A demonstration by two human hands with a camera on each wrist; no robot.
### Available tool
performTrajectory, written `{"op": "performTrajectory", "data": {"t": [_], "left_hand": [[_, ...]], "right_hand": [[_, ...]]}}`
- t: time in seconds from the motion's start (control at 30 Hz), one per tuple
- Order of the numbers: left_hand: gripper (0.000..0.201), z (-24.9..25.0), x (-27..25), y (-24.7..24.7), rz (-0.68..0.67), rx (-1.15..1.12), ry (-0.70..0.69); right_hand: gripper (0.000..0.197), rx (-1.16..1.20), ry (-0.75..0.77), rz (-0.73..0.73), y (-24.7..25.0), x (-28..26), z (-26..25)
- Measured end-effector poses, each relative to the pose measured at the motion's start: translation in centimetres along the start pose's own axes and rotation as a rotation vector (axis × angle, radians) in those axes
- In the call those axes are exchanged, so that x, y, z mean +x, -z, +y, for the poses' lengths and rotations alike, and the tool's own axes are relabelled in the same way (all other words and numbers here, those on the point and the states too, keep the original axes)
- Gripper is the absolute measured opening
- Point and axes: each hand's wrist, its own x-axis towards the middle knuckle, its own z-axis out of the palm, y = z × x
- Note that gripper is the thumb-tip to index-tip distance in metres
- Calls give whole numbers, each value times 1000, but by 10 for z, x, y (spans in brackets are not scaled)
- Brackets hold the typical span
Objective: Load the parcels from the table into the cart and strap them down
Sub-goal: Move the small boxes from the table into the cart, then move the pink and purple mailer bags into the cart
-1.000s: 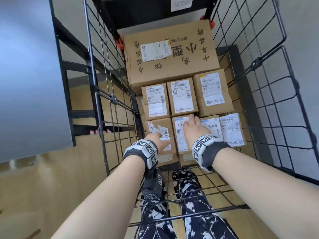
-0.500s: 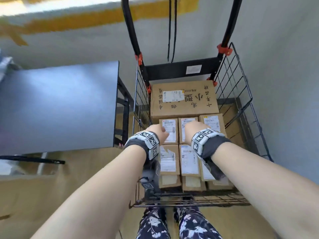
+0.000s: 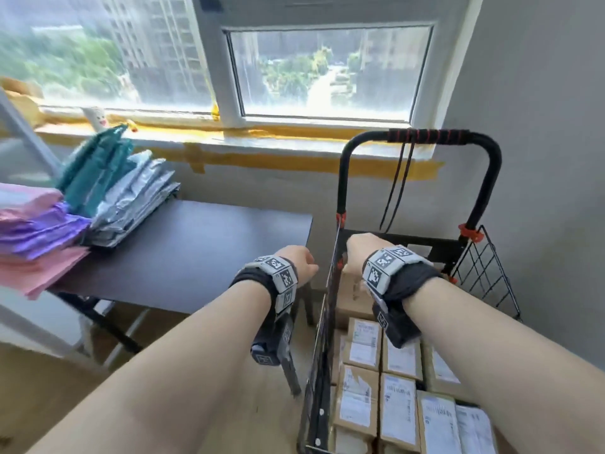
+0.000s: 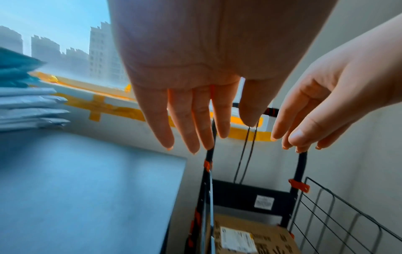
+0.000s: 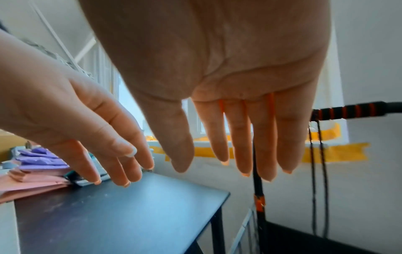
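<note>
The black wire cart (image 3: 481,257) stands on the right with several labelled cardboard boxes (image 3: 397,411) packed inside; a large box (image 4: 250,238) lies at its back. A black strap (image 3: 397,188) hangs from the cart handle (image 3: 429,136). Soft mailer parcels, teal and silver (image 3: 127,191), purple and pink (image 3: 36,231), are stacked at the left of the dark table (image 3: 196,247). My left hand (image 3: 304,262) hovers over the table's right edge, fingers straight, holding nothing (image 4: 191,120). My right hand (image 3: 360,250) hangs above the cart's left rim, fingers straight and empty (image 5: 239,141).
A window and a taped sill (image 3: 294,132) run behind the table and cart. A grey wall (image 3: 540,158) closes in the cart's right side. A white frame (image 3: 19,132) stands at far left. Wooden floor (image 3: 65,371) shows under the table.
Both hands have lifted off the boxes in the cart and risen. The head view has swung up from the cart to the table, window and handle.
</note>
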Motion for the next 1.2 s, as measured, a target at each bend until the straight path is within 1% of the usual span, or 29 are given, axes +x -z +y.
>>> {"op": "performTrajectory", "data": {"t": [0.07, 0.1, 0.2, 0.23, 0.3, 0.4, 0.5, 0.57, 0.63, 0.77, 0.87, 0.97, 1.07, 1.2], "left_hand": [[37, -29, -18, 25, 49, -4, 1], [38, -46, -28, 37, 75, -2, 3], [37, -102, -59, 70, 144, 4, 30], [36, -122, -67, 79, 155, 1, 40], [36, -162, -84, 96, 178, 2, 64], [38, -220, -108, 118, 216, 6, 111], [37, -268, -127, 138, 250, -23, 151], [36, -297, -135, 149, 279, -49, 185], [34, -323, -140, 159, 307, -66, 215], [31, -368, -140, 176, 364, -91, 268], [31, -402, -130, 190, 384, -99, 321], [27, -440, -112, 205, 399, -123, 371], [25, -477, -87, 222, 437, -143, 442], [29, -525, -50, 245, 441, -154, 558]], "right_hand": [[9, -32, 38, 16, 14, 0, -39], [11, -40, 56, 24, 19, 1, -60], [32, -32, 105, 63, 27, -1, -128], [32, -31, 123, 70, 27, 0, -151], [24, -34, 158, 79, 26, 0, -197], [31, -38, 219, 103, 24, 0, -260], [19, -74, 285, 88, 27, 3, -315], [29, -81, 322, 94, 31, 9, -345], [33, -87, 362, 119, 35, 15, -371], [36, -63, 424, 176, 44, 34, -415], [35, -31, 460, 177, 49, 61, -447], [30, 5, 513, 178, 53, 97, -483], [32, 80, 560, 163, 56, 138, -522], [38, 175, 593, 125, 62, 195, -568]]}}
